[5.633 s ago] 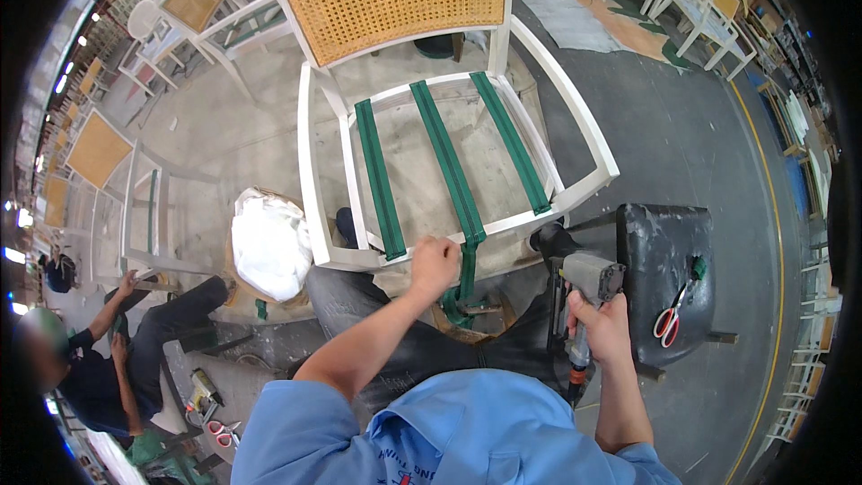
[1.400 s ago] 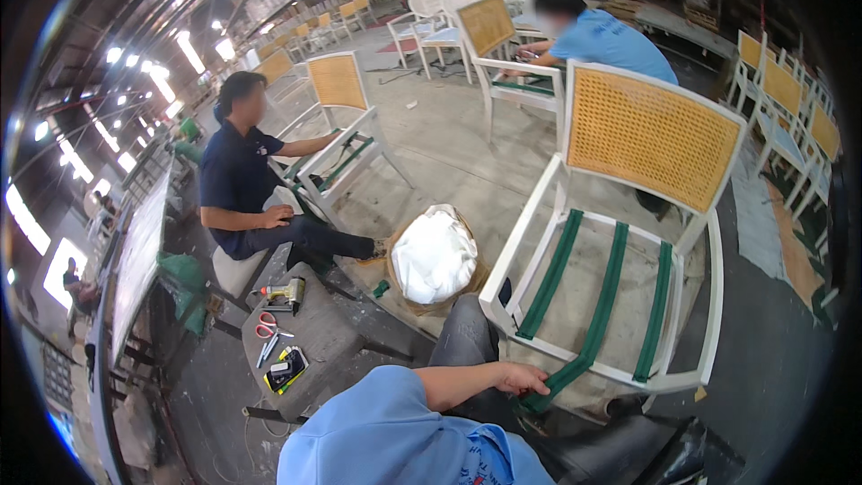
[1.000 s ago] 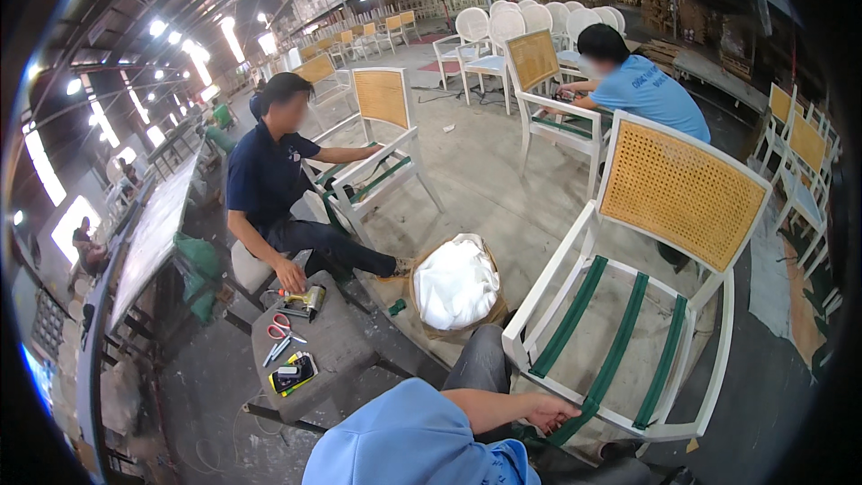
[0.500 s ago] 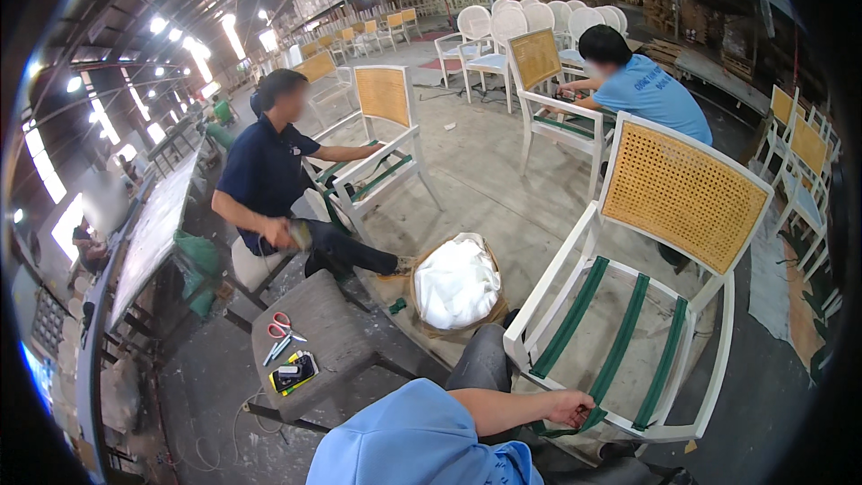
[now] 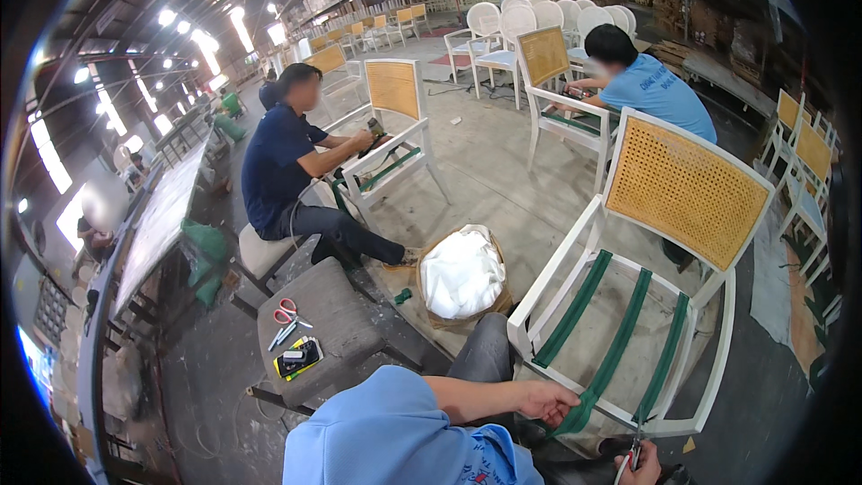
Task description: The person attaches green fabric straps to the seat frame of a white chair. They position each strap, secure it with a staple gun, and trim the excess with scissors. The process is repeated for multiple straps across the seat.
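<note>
My left hand (image 5: 548,402) pinches the loose near end of a green webbing strap (image 5: 584,404) at the front rail of a white chair frame (image 5: 539,323). The strap runs back across the open seat. Low at the right, my right hand (image 5: 641,467) grips scissors (image 5: 636,445) by their handles, with the blades pointing up beside the front rail, near the end of the right green strap (image 5: 663,355). Another green strap (image 5: 573,310) crosses the seat on the left. The chair has a woven cane back (image 5: 687,184).
A grey padded seat (image 5: 337,310) holds red-handled scissors (image 5: 287,313), pen-like tools and a black-and-yellow item (image 5: 298,357). Beyond my knee stands a round container of white cloth (image 5: 462,274). Two co-workers (image 5: 292,157) (image 5: 660,90) sit at similar chairs.
My right hand has come into view with scissors. My left hand has shifted slightly left, pulling the strap's loose end. The co-worker at left has brought a tool up to the chair.
</note>
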